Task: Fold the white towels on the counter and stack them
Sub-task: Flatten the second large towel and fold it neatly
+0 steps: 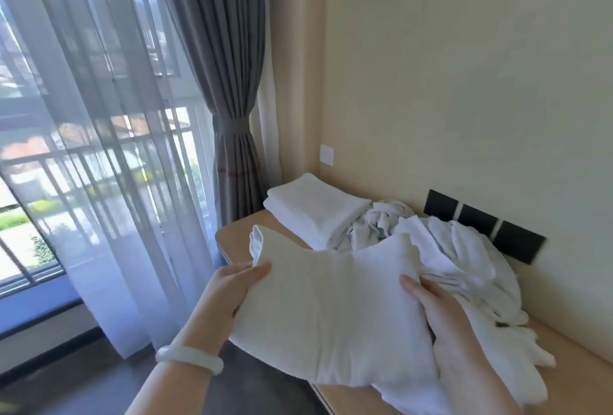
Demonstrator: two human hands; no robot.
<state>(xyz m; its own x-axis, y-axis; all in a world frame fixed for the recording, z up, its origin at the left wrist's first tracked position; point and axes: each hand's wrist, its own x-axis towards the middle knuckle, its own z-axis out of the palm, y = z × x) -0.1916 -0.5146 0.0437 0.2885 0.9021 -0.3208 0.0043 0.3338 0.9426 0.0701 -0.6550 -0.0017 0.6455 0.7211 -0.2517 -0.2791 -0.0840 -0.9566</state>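
Head view: left hand (pixel 232 288) gripping one edge of folded white towel (pixel 331 308), thumb on top, fingers curled under; right hand (pixel 444 325) gripping opposite edge, thumb on top, fingers hidden beneath cloth. Towel held up between both hands, sagging slightly, above near end of counter (pixel 238 238). White bangle (pixel 189 360) on left wrist. Crumpled pile of unfolded towels (pixel 447 248) lying on counter's middle, against the wall side, partly trailing toward near end. Stack of folded towels (pixel 315 212) at counter's far end, touching the pile. Black wall panels (pixel 484 225) just above counter behind pile. Grey curtain (pixel 229 82) and sheer curtain (pixel 99 149) beyond counter's far end.
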